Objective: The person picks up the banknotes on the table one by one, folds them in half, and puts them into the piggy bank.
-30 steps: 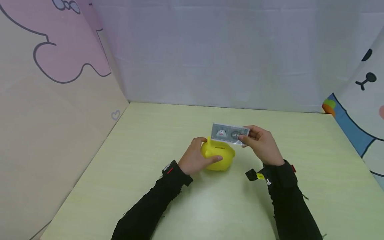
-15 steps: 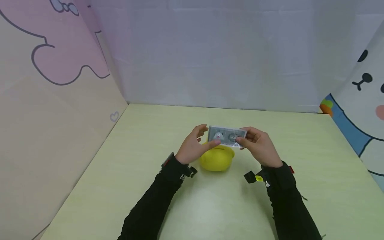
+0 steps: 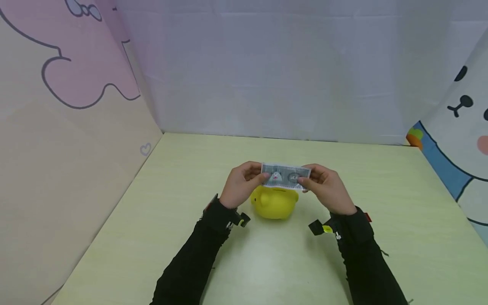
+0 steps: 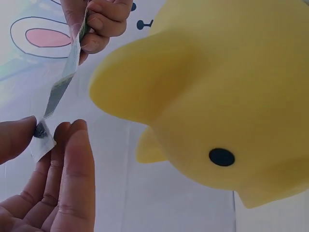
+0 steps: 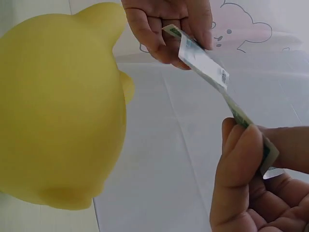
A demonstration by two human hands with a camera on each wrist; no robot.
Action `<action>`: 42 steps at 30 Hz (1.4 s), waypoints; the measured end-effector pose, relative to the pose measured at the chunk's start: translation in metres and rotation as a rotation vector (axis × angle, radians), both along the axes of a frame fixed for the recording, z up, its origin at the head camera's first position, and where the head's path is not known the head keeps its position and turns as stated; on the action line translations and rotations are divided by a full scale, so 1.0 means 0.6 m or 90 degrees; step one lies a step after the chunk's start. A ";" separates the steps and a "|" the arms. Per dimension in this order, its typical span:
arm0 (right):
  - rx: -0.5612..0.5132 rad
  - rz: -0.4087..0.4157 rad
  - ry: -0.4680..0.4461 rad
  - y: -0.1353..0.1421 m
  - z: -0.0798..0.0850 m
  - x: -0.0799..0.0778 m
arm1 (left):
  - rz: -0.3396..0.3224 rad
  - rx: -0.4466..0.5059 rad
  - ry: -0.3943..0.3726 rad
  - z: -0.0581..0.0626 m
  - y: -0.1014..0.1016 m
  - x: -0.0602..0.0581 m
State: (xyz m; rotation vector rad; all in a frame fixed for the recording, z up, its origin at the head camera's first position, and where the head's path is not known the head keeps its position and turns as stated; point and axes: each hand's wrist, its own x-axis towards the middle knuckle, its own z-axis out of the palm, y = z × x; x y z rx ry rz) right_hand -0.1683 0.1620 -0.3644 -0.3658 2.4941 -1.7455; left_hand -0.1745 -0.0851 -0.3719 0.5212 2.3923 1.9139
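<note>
A grey-green toy banknote (image 3: 284, 176) with a white cartoon figure is stretched between both hands. My left hand (image 3: 240, 183) pinches its left end between thumb and fingers. At the other end, my right hand (image 3: 328, 186) grips it the same way. Just below the banknote, a yellow piggy bank (image 3: 275, 205) stands on the table, its slot partly visible under the note's lower edge. The left wrist view shows the pig's ear and black eye (image 4: 222, 157) close to the left hand. In the right wrist view the banknote (image 5: 205, 67) looks slightly bent along its length.
The pale yellow-green table (image 3: 274, 262) ends at a white cloth backdrop (image 3: 274, 72). Cartoon-printed panels stand on the left (image 3: 91, 127) and right. A black strap device (image 3: 320, 227) hangs from the right wrist, and a similar one sits on the left.
My left hand has let go of the piggy bank, risen, and taken the banknote's left end. The right hand has shifted slightly left and down with the note.
</note>
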 end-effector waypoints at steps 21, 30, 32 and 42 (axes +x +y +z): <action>-0.043 -0.043 0.009 -0.005 -0.001 0.004 | 0.068 -0.006 0.006 0.004 -0.006 0.002; -0.080 -0.047 -0.008 -0.003 -0.001 0.002 | 0.068 0.015 -0.012 0.009 -0.005 0.000; -0.083 -0.052 -0.008 -0.004 -0.001 0.002 | 0.062 0.027 -0.025 0.012 -0.004 0.001; -0.089 -0.074 0.001 -0.003 -0.002 0.001 | 0.029 0.056 -0.039 0.016 -0.001 0.004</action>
